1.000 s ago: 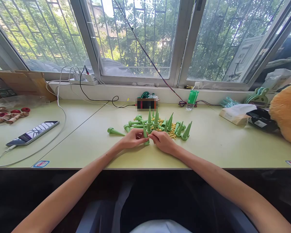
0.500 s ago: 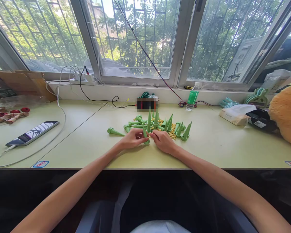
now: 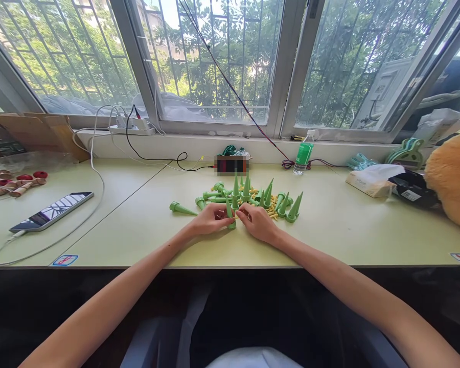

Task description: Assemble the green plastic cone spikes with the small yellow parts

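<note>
My left hand [image 3: 211,220] is closed around a green plastic cone-shaped spike [image 3: 229,208], held tip up with its wide base near the table. Close against it, my right hand [image 3: 257,222] pinches a small yellow piece [image 3: 237,214] at the side of the spike; the fingertips hide most of it. Just beyond both hands, several more green spikes [image 3: 246,190] stand upright or lie on their sides. Among them is a pile of small yellow pieces [image 3: 271,208]. One spike [image 3: 182,208] lies apart, left of the group.
A charging phone [image 3: 51,211] with a white cable lies on the left of the table [image 3: 138,204], near wooden pieces with red parts [image 3: 24,177]. At the back stands a water bottle [image 3: 304,153]. A tissue pack [image 3: 373,181] and an orange plush thing [image 3: 452,179] are at the right.
Both hands stay in nearly the same place. The fingers of my right hand have shifted slightly at the yellow piece beside the held spike.
</note>
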`<state>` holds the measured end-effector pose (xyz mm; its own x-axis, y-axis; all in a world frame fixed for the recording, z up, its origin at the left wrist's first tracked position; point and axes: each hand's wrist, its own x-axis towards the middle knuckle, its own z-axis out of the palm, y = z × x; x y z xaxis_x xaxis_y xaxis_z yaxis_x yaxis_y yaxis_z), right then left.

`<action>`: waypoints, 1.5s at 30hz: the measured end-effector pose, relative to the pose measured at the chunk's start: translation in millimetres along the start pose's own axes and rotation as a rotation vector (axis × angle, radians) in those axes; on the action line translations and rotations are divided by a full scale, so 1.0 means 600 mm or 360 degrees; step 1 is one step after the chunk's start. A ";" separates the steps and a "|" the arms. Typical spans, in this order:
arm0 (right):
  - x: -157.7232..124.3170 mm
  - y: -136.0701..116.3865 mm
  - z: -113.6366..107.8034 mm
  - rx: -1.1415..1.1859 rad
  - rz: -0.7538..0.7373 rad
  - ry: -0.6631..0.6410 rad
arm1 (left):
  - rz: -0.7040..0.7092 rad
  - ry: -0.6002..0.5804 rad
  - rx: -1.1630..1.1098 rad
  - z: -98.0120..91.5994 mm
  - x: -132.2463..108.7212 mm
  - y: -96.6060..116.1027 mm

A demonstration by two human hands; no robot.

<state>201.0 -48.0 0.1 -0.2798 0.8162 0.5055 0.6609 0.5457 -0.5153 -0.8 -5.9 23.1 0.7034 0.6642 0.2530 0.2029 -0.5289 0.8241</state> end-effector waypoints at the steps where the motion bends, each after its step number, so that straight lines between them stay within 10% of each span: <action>1: 0.000 0.000 -0.001 0.0043 -0.0011 0.0003 | -0.0008 0.0026 0.0002 -0.001 0.001 -0.002; 45: -0.002 0.008 0.003 -0.0159 -0.0129 -0.0233 | 0.0072 0.0063 0.0119 -0.002 -0.001 -0.007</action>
<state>203.2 -46.1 -4.1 -0.4281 0.7934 0.4328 0.6958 0.5949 -0.4023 -3.3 -3.4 20.3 0.6860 0.6582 0.3101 0.2230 -0.5959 0.7714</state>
